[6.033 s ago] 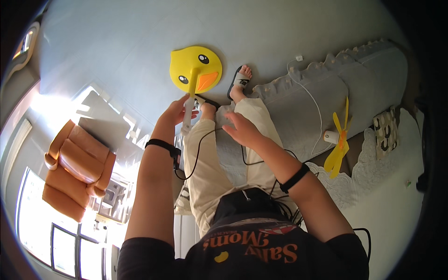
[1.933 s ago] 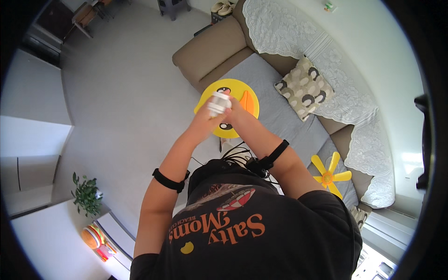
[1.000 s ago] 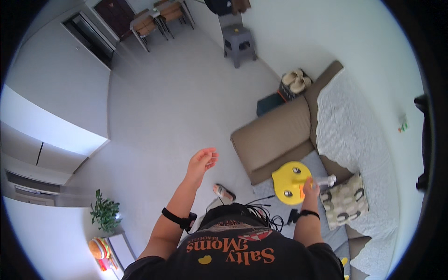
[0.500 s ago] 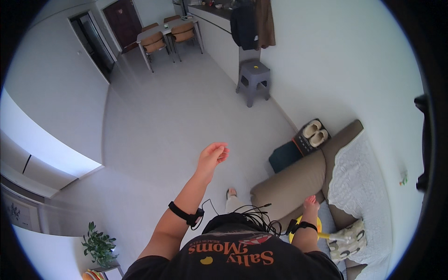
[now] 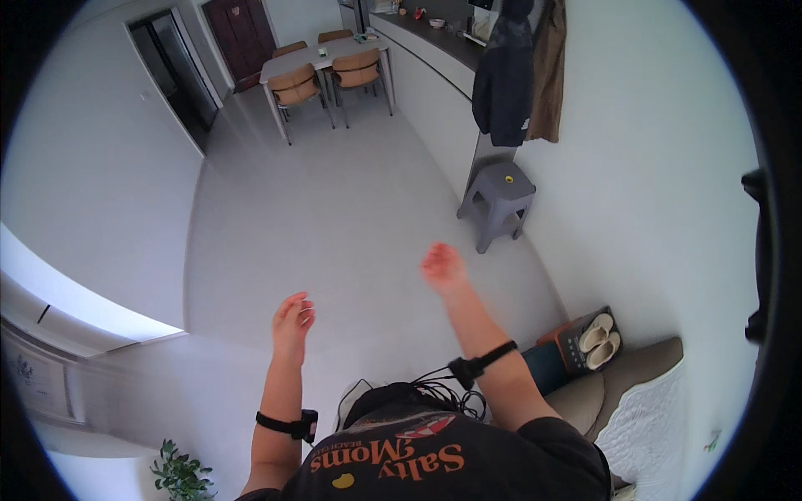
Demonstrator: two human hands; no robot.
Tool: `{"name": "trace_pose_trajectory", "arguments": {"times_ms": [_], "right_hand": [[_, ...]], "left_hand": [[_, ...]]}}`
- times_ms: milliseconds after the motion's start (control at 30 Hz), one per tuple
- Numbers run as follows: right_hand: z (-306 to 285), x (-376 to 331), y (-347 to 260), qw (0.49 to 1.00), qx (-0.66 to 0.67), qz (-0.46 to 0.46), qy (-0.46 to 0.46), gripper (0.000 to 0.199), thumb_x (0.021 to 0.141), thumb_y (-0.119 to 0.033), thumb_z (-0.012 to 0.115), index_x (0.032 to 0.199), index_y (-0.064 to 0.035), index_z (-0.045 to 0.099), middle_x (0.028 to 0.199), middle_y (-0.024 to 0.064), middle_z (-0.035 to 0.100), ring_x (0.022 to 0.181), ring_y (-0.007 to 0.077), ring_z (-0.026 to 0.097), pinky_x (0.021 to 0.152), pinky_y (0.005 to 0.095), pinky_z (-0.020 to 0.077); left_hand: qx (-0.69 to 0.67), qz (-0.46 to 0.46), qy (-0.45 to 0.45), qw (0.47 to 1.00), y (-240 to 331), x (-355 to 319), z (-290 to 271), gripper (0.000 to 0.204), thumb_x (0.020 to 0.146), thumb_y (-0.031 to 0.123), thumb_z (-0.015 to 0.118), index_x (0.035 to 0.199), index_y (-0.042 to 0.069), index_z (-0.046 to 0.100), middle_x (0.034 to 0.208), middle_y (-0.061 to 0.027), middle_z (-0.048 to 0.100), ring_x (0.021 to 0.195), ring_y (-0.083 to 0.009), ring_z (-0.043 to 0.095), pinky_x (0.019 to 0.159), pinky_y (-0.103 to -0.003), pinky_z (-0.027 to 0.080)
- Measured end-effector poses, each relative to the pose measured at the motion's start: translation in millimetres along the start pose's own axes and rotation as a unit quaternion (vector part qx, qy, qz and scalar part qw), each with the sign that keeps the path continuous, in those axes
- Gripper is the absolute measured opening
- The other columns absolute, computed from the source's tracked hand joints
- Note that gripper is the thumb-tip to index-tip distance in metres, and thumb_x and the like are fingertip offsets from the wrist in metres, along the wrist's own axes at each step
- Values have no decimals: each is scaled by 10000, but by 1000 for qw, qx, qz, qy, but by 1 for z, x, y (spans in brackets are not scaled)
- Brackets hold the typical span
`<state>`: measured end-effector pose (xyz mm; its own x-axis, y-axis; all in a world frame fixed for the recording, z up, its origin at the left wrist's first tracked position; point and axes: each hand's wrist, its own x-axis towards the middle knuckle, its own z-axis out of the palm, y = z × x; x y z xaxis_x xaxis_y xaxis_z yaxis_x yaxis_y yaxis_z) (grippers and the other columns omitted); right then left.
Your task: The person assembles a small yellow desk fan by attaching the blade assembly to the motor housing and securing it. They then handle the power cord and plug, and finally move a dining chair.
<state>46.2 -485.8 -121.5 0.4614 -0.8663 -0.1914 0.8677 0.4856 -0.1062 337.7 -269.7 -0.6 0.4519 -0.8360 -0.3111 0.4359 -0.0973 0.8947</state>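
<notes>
My left hand (image 5: 292, 324) hangs over the pale floor, its fingers loosely bent and slightly apart, with nothing visible in them. My right hand (image 5: 442, 267) is raised farther forward and smeared by motion; its fingers look curled, but I cannot make out whether anything is in them. Neither hand touches anything that I can see. Nearest to my right hand stands a grey plastic stool (image 5: 501, 194) by the wall. Black bands with small dark devices circle both forearms, and black cables bunch in front of my dark shirt.
On the right are a brown sofa (image 5: 572, 402) with a white cover and a box holding pale slippers (image 5: 599, 341). Jackets (image 5: 506, 79) hang beside a counter (image 5: 430, 92). A dining table (image 5: 292, 67) with chairs stands far ahead. A leafy plant (image 5: 180, 472) is at lower left.
My right hand has swung forward from beside the sofa, and my left has moved left and back. The stool and table appear nearer; the yellow object by the sofa has left view.
</notes>
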Motion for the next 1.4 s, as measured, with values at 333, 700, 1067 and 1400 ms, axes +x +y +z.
{"name": "trace_pose_trajectory", "arguments": {"times_ms": [333, 700, 1067, 1400], "right_hand": [[190, 246, 91, 976, -141, 146, 74, 93, 919, -148, 593, 891, -73, 640, 814, 27, 640, 719, 150, 586, 666, 287, 502], [194, 472, -24, 989, 10, 9, 147, 129, 924, -144, 530, 847, -87, 616, 743, 1, 609, 656, 133, 557, 611, 271, 472], [269, 792, -68, 992, -12, 49, 112, 169, 949, -150, 501, 837, -80, 605, 742, -8, 587, 638, 130, 533, 600, 268, 450], [306, 1080, -107, 996, -10, 33, 80, 159, 930, -136, 515, 825, -66, 613, 737, 5, 610, 660, 135, 575, 613, 273, 467]], "left_hand": [[-76, 24, 20, 997, 63, 256, 20, 193, 975, 172, 550, 1117, 65, 624, 937, -17, 608, 826, -104, 557, 779, -265, 474], [-21, -17, -136, 990, 142, 552, 163, 183, 976, 167, 543, 1115, 69, 612, 913, -14, 602, 833, -108, 560, 771, -275, 478], [-22, 46, -87, 995, 247, 840, 195, 205, 977, 163, 545, 1144, 69, 618, 917, -8, 612, 820, -101, 569, 763, -266, 477], [29, 49, -101, 993, 313, 1134, 213, 191, 975, 187, 567, 1113, 77, 639, 923, 1, 626, 832, -92, 580, 784, -254, 484]]}}
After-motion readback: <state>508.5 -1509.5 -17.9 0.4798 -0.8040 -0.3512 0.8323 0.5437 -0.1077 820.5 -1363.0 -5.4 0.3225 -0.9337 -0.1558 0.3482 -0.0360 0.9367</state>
